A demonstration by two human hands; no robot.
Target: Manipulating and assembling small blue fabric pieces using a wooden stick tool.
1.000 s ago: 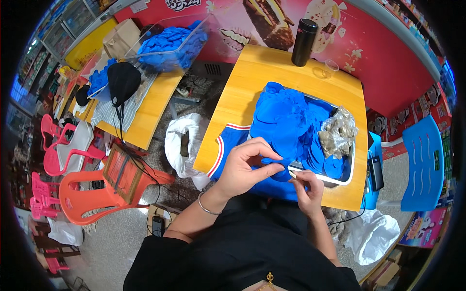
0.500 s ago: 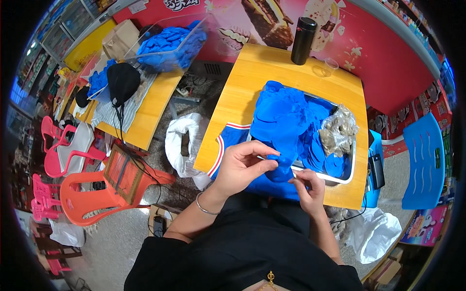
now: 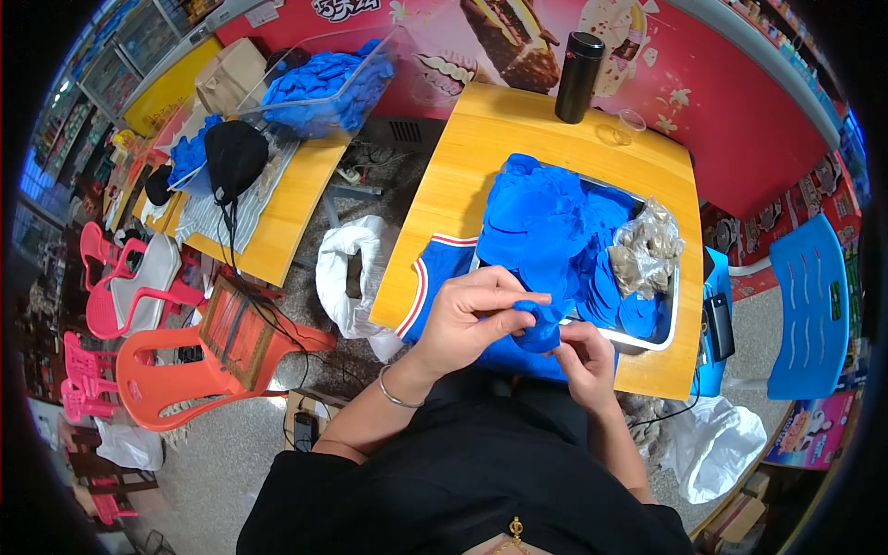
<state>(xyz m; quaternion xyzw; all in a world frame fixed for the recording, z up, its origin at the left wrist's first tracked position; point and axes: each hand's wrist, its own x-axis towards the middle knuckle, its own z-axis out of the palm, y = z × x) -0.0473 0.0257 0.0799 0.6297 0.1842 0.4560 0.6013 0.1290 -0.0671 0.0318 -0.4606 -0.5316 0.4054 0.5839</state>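
Note:
My left hand [image 3: 476,314] pinches a thin, soft blue petal-shaped piece [image 3: 539,335] between thumb and fingers, near the table's front edge. From the other side, my right hand [image 3: 586,361] has thumb and fingers closed at the piece's lower right edge. Just beyond both hands, a pile of similar blue pieces [image 3: 532,215] fills much of a metal tray [image 3: 668,335]. A clear plastic bag with brownish contents [image 3: 645,250] rests on the tray's right part. Blue cloth with a red-and-white striped trim [image 3: 418,301] lies under my left wrist and along the front edge.
A black flask [image 3: 580,79] and a clear cup [image 3: 631,125] stand at the back of the wooden table [image 3: 453,176]. On the left table is a clear bin [image 3: 375,69] of blue pieces. An orange chair [image 3: 153,384], white sack [image 3: 347,277] and blue chair [image 3: 809,314] surround me.
The blue piece has turned and spread slightly between my fingers. My left hand has shifted a little to the right; my right hand has barely moved.

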